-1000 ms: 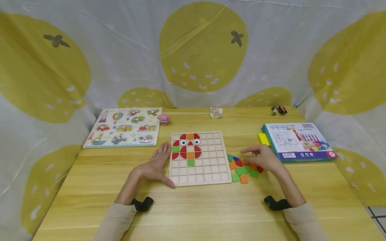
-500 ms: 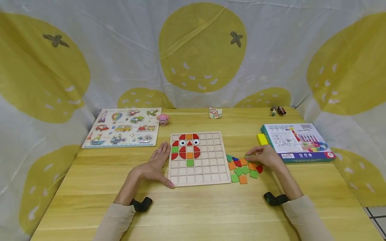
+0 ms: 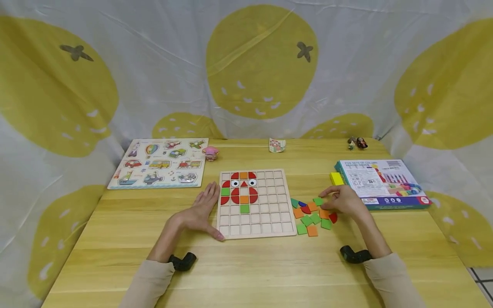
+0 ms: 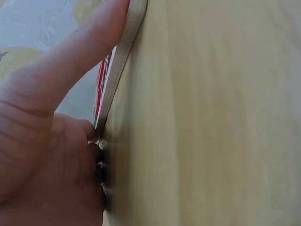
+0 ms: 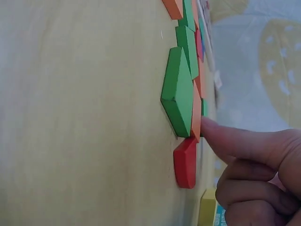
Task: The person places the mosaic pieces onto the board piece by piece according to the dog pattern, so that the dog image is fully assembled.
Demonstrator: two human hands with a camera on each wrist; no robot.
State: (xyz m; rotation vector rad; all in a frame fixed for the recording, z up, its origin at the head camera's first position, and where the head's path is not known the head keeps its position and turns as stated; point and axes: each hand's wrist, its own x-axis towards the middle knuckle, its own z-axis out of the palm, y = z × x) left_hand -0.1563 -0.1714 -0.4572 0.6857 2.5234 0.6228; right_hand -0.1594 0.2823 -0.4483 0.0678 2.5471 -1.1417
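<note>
A wooden grid board (image 3: 269, 216) lies mid-table, its left cells partly filled with red, orange and green pieces and two eye tiles. My left hand (image 3: 198, 211) rests along its left side, fingers extended and thumb at the near-left corner; the left wrist view shows that thumb (image 4: 80, 56) against the board's edge. Right of the board lies a loose pile of orange, green, red and blue pieces. At its far right side my right hand (image 3: 343, 201) pinches a green square tile (image 3: 318, 201) between thumb and forefinger. In the right wrist view the thumb (image 5: 244, 141) partly covers this tile.
A picture puzzle (image 3: 159, 164) lies at the back left beside a pink figurine (image 3: 210, 153). A boxed toy set (image 3: 385, 184) and a yellow block (image 3: 337, 179) are at the right. Small figurines (image 3: 361, 143) and a patterned card (image 3: 277, 145) stand along the back.
My right hand has come down onto the pile's far right side and shifted slightly right, and the green tile now shows at its fingertips. My left hand and the board have stayed put.
</note>
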